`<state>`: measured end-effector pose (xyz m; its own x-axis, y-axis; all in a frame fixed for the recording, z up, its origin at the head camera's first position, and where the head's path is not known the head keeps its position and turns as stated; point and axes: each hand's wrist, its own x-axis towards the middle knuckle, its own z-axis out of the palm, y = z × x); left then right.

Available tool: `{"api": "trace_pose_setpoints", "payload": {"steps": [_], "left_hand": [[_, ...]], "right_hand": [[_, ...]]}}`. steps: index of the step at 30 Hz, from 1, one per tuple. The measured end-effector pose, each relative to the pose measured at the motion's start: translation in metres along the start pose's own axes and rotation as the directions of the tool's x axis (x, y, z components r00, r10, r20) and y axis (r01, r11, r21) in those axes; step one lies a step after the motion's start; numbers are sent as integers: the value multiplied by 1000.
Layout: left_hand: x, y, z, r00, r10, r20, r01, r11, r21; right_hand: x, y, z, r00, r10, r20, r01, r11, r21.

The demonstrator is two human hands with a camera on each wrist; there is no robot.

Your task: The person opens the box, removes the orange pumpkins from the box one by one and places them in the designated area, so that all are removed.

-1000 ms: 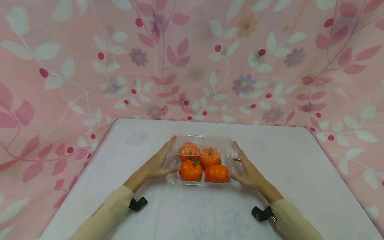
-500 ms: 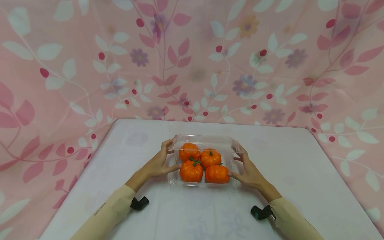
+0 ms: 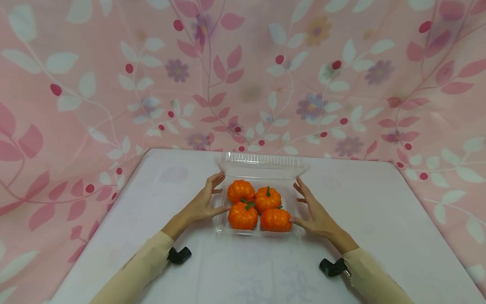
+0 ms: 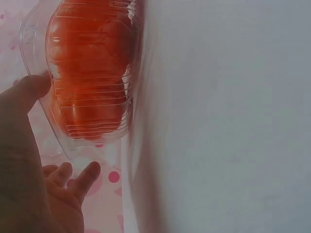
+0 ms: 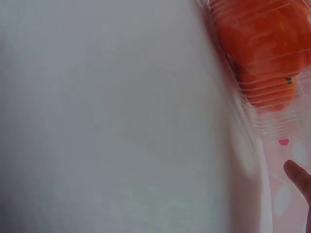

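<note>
A clear plastic clamshell container (image 3: pixel 258 232) sits on the table with its hinged lid (image 3: pixel 262 169) tipped back at the far side. Several orange pumpkins with green stems fill it, among them a front left pumpkin (image 3: pixel 243 217) and a front right pumpkin (image 3: pixel 276 221). My left hand (image 3: pixel 202 205) is at the left side, fingers spread; in the left wrist view its thumb (image 4: pixel 35 86) touches the container's rim. On the right side my right hand (image 3: pixel 316 214) has spread fingers, its thumb at the near right corner. One right fingertip (image 5: pixel 296 174) shows apart from the ribbed wall.
A white cloth covers the table (image 3: pixel 379 236). Behind it hangs a pink floral curtain (image 3: pixel 243 76). Black wrist cameras stick out at both sleeves, the left camera (image 3: pixel 179 255) and the right camera (image 3: pixel 332 267).
The lid has swung up and back, away from over the pumpkins. Both hands' fingers have come off the lid, while the hands stay beside the container.
</note>
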<state>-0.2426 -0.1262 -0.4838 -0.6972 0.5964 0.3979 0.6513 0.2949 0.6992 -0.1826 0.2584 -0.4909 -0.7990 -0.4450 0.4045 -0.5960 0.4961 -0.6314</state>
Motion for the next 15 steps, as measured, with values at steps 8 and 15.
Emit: {"api": "trace_pose_setpoints", "payload": {"steps": [8, 15], "left_hand": [[7, -5, 1, 997, -53, 53, 53, 999, 8], [5, -4, 2, 987, -110, 114, 105, 993, 51]], "right_hand": [[1, 5, -5, 999, -12, 41, 14, 998, -57], [4, 8, -3, 995, 64, 74, -62, 997, -38]]}}
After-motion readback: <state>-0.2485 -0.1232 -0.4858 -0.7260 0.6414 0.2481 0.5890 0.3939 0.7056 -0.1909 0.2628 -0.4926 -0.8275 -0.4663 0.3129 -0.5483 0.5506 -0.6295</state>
